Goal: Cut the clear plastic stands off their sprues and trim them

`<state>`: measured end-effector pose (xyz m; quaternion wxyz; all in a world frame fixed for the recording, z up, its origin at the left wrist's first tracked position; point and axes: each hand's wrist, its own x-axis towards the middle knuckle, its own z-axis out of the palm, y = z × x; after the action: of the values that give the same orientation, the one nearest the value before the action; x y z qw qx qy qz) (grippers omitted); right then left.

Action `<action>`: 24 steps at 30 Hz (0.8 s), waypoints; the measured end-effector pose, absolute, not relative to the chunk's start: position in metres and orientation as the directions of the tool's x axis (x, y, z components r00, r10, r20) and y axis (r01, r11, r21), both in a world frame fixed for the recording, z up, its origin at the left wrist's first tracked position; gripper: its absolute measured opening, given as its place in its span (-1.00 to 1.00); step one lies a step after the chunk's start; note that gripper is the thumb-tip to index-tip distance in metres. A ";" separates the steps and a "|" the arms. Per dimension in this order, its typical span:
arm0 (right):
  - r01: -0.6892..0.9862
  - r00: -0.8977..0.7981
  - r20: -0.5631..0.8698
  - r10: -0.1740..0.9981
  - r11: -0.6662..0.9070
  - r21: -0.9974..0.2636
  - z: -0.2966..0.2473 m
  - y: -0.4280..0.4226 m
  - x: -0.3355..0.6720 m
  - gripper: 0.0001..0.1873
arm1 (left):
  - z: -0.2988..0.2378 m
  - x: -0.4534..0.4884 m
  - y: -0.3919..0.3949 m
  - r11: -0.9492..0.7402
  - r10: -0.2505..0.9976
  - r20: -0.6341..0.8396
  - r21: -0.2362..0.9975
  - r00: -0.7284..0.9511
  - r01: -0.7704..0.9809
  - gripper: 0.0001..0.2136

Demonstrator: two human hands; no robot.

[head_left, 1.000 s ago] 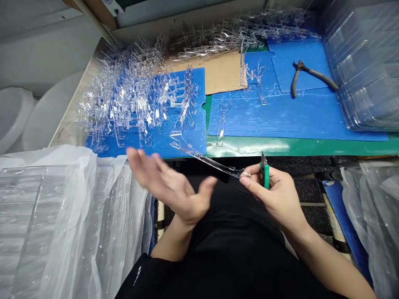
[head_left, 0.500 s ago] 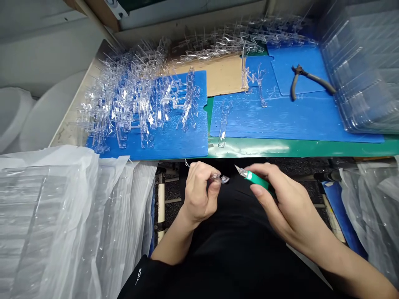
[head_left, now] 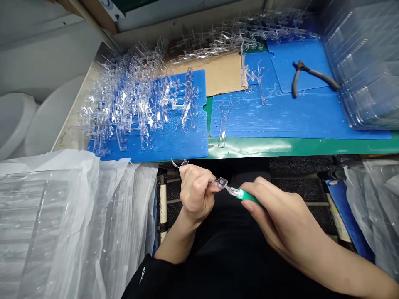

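My left hand (head_left: 197, 190) is closed around a clear plastic part (head_left: 222, 182), held in front of my body just below the table edge. One end of the part sticks out past the thumb, and a curved end shows beyond the fingers at the upper left. My right hand (head_left: 276, 207) grips a green-handled utility knife (head_left: 248, 196). Its blade tip meets the part's right end, touching or nearly so. Another clear plastic part (head_left: 223, 124) lies alone on the blue sheet beyond my hands. The middle of the held part is hidden by my fingers.
Many clear moulded parts (head_left: 143, 99) are heaped at the left and along the back. Nippers (head_left: 299, 70) lie on a blue sheet (head_left: 305, 116) at the right, beside stacked clear trays (head_left: 364, 74). Wrapped trays (head_left: 71, 207) are piled to my left.
My right hand has brought the knife left and down, so its blade now meets the part. My left hand has shifted slightly left and turned the part, showing more of its far end.
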<state>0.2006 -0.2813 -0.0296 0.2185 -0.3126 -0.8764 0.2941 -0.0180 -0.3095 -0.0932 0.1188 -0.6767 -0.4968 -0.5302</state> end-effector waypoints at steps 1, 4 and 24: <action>0.419 -0.709 0.195 0.678 0.626 -0.657 -0.029 -0.281 0.201 -0.77 | -0.094 -0.018 -0.309 -0.477 0.547 0.835 0.368 -0.058 0.799 -0.85; 0.419 -0.703 0.190 0.685 0.615 -0.668 -0.029 -0.283 0.202 -0.78 | -0.096 -0.018 -0.310 -0.471 0.551 0.832 0.372 -0.062 0.800 -0.84; 0.293 -0.551 0.023 0.834 0.218 -0.931 -0.044 -0.254 0.195 -0.81 | -0.084 -0.009 -0.315 -0.542 0.657 0.745 0.360 0.116 0.759 -0.70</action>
<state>0.1949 -0.2539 -0.0435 0.2753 -0.3859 -0.7303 0.4919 -0.0087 -0.3148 -0.0843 0.0549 -0.7449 -0.4755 -0.4648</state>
